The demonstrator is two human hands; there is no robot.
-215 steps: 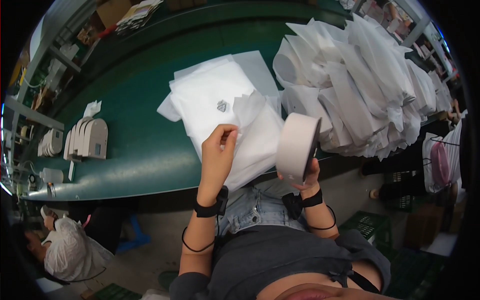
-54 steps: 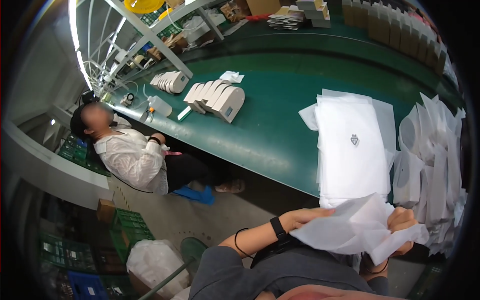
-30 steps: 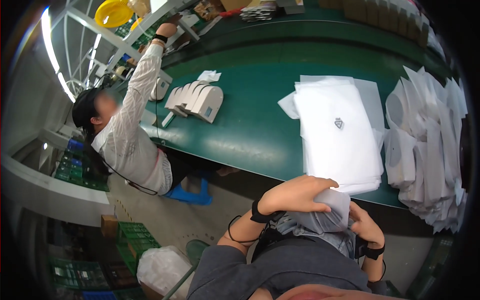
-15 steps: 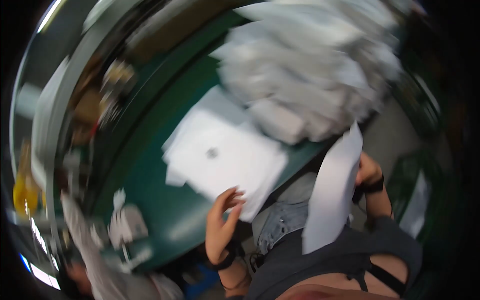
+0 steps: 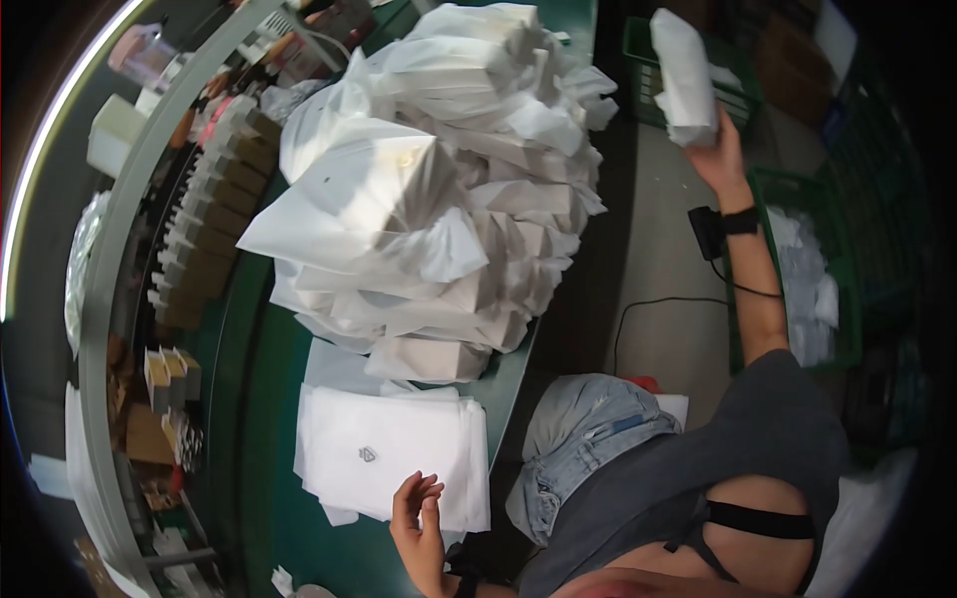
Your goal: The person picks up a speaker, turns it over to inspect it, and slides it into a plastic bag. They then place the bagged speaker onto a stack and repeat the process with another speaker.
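Note:
At the far right, my right hand (image 5: 720, 157) is raised on an outstretched arm and grips a white wrapped packet (image 5: 686, 80) from below. The packet stands out above the floor, near a green crate (image 5: 640, 60). My left hand (image 5: 419, 528) holds nothing. Its fingers are slightly bent and apart from the thumb, at the near edge of a stack of flat white bags (image 5: 334, 429) with a small printed mark. Whether it touches the stack, I cannot tell. Beyond the stack rises a large heap of white bag-wrapped boxes (image 5: 419, 249).
The green table (image 5: 264, 399) carries stack and heap. Along its left side runs a metal rail (image 5: 130, 229), with a row of small brown boxes (image 5: 204, 234) behind it. A second green crate (image 5: 847, 319) at right holds white packets. A black cable (image 5: 668, 299) trails from my right wrist.
My right hand has swung from beside my body out to the far right, the white thing in it now looking bulkier. The view has turned. My left hand stays by the stack.

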